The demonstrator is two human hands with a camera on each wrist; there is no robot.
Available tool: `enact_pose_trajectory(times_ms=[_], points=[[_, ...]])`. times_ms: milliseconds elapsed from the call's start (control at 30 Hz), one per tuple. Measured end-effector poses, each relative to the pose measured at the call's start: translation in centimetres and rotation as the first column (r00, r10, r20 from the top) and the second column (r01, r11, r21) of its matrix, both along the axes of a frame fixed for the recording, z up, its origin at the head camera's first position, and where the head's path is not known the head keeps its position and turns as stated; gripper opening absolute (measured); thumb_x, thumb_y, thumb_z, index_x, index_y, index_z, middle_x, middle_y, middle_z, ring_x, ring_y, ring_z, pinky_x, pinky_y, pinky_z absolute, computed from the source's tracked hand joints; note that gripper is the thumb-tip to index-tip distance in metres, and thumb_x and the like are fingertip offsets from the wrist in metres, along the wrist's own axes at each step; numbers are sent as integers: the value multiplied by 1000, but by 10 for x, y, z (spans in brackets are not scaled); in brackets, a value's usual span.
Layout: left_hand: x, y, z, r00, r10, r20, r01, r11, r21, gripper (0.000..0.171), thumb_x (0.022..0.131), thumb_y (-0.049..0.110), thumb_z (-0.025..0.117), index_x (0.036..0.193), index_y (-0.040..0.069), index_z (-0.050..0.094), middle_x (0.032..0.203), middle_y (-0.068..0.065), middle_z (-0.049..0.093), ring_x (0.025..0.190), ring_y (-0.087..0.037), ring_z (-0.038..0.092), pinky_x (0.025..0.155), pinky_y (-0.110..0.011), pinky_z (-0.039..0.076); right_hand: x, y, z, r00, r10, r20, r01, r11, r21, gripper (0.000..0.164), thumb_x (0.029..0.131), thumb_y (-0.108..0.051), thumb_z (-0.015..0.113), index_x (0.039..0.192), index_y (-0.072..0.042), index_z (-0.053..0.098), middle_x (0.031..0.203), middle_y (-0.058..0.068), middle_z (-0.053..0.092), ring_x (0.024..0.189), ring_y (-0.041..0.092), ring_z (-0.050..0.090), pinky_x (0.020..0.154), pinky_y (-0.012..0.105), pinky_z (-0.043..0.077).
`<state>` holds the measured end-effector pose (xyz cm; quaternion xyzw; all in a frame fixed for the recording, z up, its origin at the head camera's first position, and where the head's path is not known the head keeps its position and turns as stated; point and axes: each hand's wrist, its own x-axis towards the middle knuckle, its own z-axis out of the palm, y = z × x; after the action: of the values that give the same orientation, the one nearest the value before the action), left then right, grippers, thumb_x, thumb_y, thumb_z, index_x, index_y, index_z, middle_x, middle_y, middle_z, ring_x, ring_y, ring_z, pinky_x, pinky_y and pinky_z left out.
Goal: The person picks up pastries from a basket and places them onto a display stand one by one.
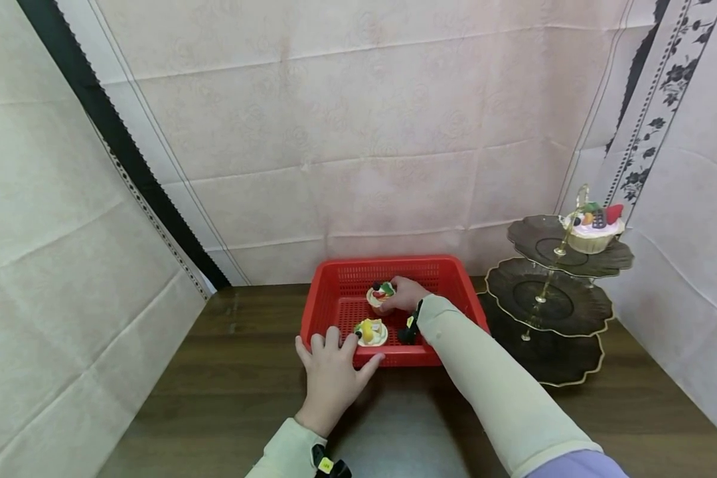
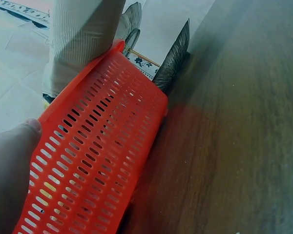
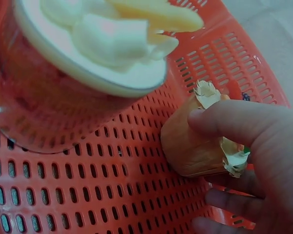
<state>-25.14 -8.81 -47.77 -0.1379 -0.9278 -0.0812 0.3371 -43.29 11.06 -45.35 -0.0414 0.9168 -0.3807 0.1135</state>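
Inside the red plastic basket (image 1: 388, 359), my right hand (image 1: 407, 295) grips a small cupcake (image 1: 378, 292) topped with cream, red fruit and a green leaf. The right wrist view has the thumb across the tan wrapper of this cupcake (image 3: 185, 141), which lies tilted over the basket floor, fingers at its far side. Nearer the front wall stands a clear dessert cup (image 3: 68, 102) with white cream and yellow fruit. My left hand (image 1: 330, 380) rests at the basket's front left rim, fingers spread straight and thumb along the edge. In the left wrist view its thumb touches the perforated wall (image 2: 93, 146).
A three-tier dark cake stand (image 1: 550, 295) with gold edges is close to the basket's right side. A fruit-topped cupcake (image 1: 591, 232) sits on its top plate. The wooden table (image 1: 245, 385) meets pale cloth hangings (image 1: 382, 133) at the back and sides.
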Motion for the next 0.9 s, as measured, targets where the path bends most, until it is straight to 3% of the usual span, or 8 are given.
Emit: enact_pose_trajectory(times_ms=[333,567,900], points=[[2,-1,2,1000,1,23,-1,1000,8,58,85,70,63,105,17,72,108,-12,58,101,-37,50,101,-82,21,1,2,4,1000,-17,3,17,1000,5,78,68,-35,91,131,-5,56,110,9,65,96,25,60,82,39,53],[1,0,1,1000,-3,7,3,1000,11,58,84,71,63,105,17,72,107,-12,57,101,-37,51,101,-81,22,11,10,25,997,-34,-66,36,999,35,57,74,-38,82,115,-7,59,104,9,65,94,26,60,85,41,52],[0,0,-1,1000,-1,-2,1,1000,12,58,84,71,64,104,17,72,106,-11,55,99,-37,50,102,-80,20,39,28,64,992,-39,-120,42,999,22,58,82,-42,76,124,-8,56,113,9,65,101,26,60,92,43,51]])
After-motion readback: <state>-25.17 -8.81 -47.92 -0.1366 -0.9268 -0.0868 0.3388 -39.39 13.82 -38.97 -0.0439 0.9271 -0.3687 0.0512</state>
